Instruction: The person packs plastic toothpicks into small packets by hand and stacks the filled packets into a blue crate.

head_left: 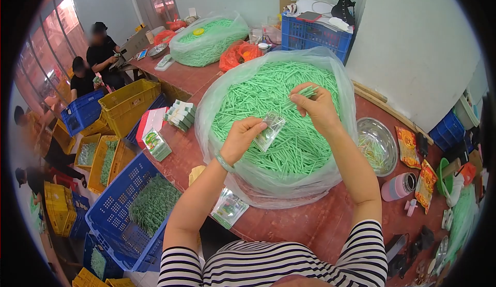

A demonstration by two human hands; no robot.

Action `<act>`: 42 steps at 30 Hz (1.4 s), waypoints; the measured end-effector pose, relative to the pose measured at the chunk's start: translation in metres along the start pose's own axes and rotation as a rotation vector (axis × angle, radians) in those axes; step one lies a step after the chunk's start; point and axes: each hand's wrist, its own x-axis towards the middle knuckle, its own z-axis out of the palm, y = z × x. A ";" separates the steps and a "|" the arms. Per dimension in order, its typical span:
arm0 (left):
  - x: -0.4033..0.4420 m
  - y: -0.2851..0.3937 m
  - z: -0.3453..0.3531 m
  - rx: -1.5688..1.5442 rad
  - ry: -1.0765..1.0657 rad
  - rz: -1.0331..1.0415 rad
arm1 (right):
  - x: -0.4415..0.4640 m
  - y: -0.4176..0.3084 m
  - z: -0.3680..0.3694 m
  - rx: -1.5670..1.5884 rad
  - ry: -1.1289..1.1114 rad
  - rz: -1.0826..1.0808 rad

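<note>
A large clear plastic bag (232, 93) stands open on the red table, heaped with thin green sticks (289, 155). Over the heap, my left hand (242, 137) is closed on a small clear printed packet (269, 131). To its right and a little higher, my right hand (318, 106) pinches a small bunch of green sticks (305, 93). The packet and the bunch are apart. Near the table's front edge lies a filled packet (229, 208). Stacked packets (181, 114) and a printed box (156, 145) are left of the bag.
Right of the bag are a metal bowl (390, 147), a pink bottle (399, 186) and orange snack bags (408, 147). A blue crate (116, 204) stands at the table's left edge. Another bag of sticks (206, 42) is behind. Several people are at the far left.
</note>
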 end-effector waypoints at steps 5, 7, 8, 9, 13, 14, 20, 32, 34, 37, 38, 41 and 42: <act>-0.003 0.000 0.004 -0.065 0.021 0.017 | -0.006 0.002 0.016 -0.036 -0.103 0.015; -0.003 -0.001 0.005 -0.074 0.029 0.035 | -0.008 0.003 0.019 -0.064 -0.133 0.027; -0.003 -0.001 0.006 -0.085 0.033 0.018 | -0.009 0.004 0.020 -0.066 -0.147 0.034; -0.003 -0.001 0.007 -0.096 0.038 0.001 | -0.009 0.004 0.021 -0.067 -0.160 0.041; -0.004 0.000 0.010 -0.131 0.048 -0.024 | -0.007 0.004 0.016 0.022 -0.044 0.034; -0.004 -0.001 0.009 -0.119 0.040 -0.013 | -0.006 0.002 0.014 0.021 -0.010 0.022; -0.005 -0.003 0.006 0.009 0.025 0.102 | -0.010 0.003 0.020 -0.117 0.036 -0.029; 0.003 0.009 0.011 -0.123 -0.064 -0.054 | -0.010 0.017 0.016 -0.326 -0.200 -0.031; 0.008 0.019 0.013 -0.295 -0.112 -0.135 | -0.006 0.015 0.014 -0.388 -0.196 -0.020; 0.017 0.017 0.017 -0.567 0.008 -0.258 | 0.001 0.007 0.014 -0.467 -0.240 0.034; 0.019 0.018 0.020 -0.587 0.043 -0.248 | 0.003 0.007 0.013 -0.548 -0.277 -0.009; 0.025 0.017 0.028 -0.633 0.121 -0.203 | 0.003 0.004 0.014 -0.766 -0.396 -0.052; 0.027 0.014 0.029 -0.639 0.124 -0.175 | 0.002 0.003 0.015 -0.835 -0.436 -0.052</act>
